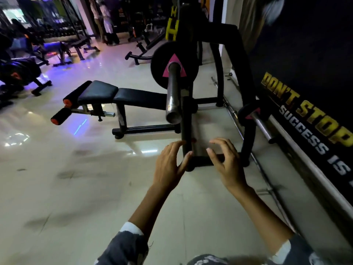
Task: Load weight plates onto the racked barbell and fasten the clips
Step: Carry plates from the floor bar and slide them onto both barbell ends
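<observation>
Hands first: the left hand (168, 167) and right hand (227, 163) are both raised in front of the chest, palms facing each other, fingers spread and loosely curled — neither holds anything. Beyond them, seen past the fingers, stands the black frame of the rack (186, 131). Higher up, the barbell (172, 96) rests on the rack, its steel sleeve end pointing toward the camera, bare of any clip. One black weight plate (162, 62) with a pink triangle already sits on the sleeve, pushed in against the rack. A padded bench (122, 94) lies left of it — on pale glossy floor (76, 178).
</observation>
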### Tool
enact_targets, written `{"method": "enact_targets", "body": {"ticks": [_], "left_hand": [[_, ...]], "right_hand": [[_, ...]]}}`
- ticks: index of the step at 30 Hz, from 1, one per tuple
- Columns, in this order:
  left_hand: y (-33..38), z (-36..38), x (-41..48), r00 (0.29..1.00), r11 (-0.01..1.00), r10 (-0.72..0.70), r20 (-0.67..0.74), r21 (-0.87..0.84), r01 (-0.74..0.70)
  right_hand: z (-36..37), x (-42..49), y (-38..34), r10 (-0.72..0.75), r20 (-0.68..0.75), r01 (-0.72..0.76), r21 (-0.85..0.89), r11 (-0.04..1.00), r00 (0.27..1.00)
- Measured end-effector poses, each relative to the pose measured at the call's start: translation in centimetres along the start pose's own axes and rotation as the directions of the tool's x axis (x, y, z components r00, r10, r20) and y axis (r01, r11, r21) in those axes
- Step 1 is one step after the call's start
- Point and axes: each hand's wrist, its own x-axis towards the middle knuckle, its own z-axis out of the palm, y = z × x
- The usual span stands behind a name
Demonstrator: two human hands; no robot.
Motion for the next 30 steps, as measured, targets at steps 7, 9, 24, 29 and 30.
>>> {"method": "enact_targets", "body": {"ticks": [7, 9, 24, 29, 30], "left_hand": [[2.7, 9.5, -0.2, 0.974, 1.0, -0.018, 0.227, 0.008, 0.016], [3.5, 13.1, 0.4, 0.959, 1.0, -0.024, 0.284, 0.002, 0.024], [10.5, 42.1, 15.1, 0.898, 0.975, -0.201, 0.391, -0.009, 0.223], [7.3, 49.0, 21.3, 0.892, 0.95, -0.277, 0.357, -0.036, 0.309], [6.1, 50.7, 22.7, 0.888, 0.939, -0.309, 0.34, -0.038, 0.342]], "right_hand": [[-5.2, -2.7, 7.0, 0.173, 0.076, -0.15, -0.246, 0.958, 0.982], [-7.1, -2.9, 9.9, 0.232, 0.094, -0.195, -0.295, 0.935, 0.968], [-21.9, 9.3, 38.0, 0.444, 0.167, -0.324, -0.472, 0.82, 0.88], [-21.8, 15.9, 47.3, 0.386, 0.259, -0.202, -0.535, 0.821, 0.885], [-21.3, 17.5, 49.4, 0.386, 0.263, -0.196, -0.54, 0.818, 0.884]]}}
